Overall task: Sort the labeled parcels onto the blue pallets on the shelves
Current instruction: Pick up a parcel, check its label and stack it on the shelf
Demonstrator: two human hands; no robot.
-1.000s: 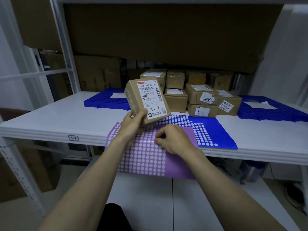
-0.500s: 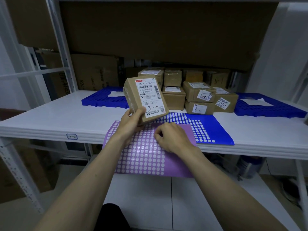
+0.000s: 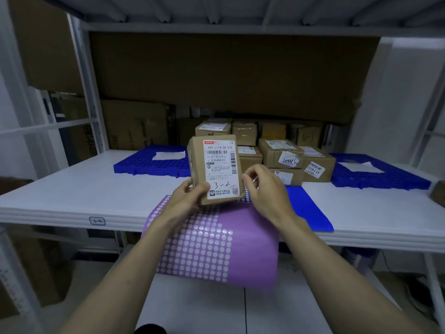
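Note:
A small brown parcel (image 3: 216, 169) with a white label marked "3-2" stands upright above the shelf's front edge, gripped at its lower left by my left hand (image 3: 186, 196). My right hand (image 3: 265, 189) is raised beside the parcel's right edge, thumb and forefinger pinched together close to the label; whether they hold a sticker is too small to tell. Under my hands lies a purple sticker sheet (image 3: 216, 247) overhanging the shelf edge, partly over a blue sheet (image 3: 305, 206). Blue pallets sit at the back left (image 3: 144, 162) and back right (image 3: 375, 177), each carrying a white paper.
A pile of several labelled brown parcels (image 3: 281, 155) stands at the back middle of the white shelf (image 3: 72, 189). Large cardboard boxes (image 3: 134, 126) fill the space behind. White shelf uprights stand at left (image 3: 84, 92) and right. A tag reading "6-2" (image 3: 97, 221) marks the shelf edge.
My right hand has lifted off the purple sticker sheet and come up to the parcel's right edge. The parcel has turned more upright in my left hand.

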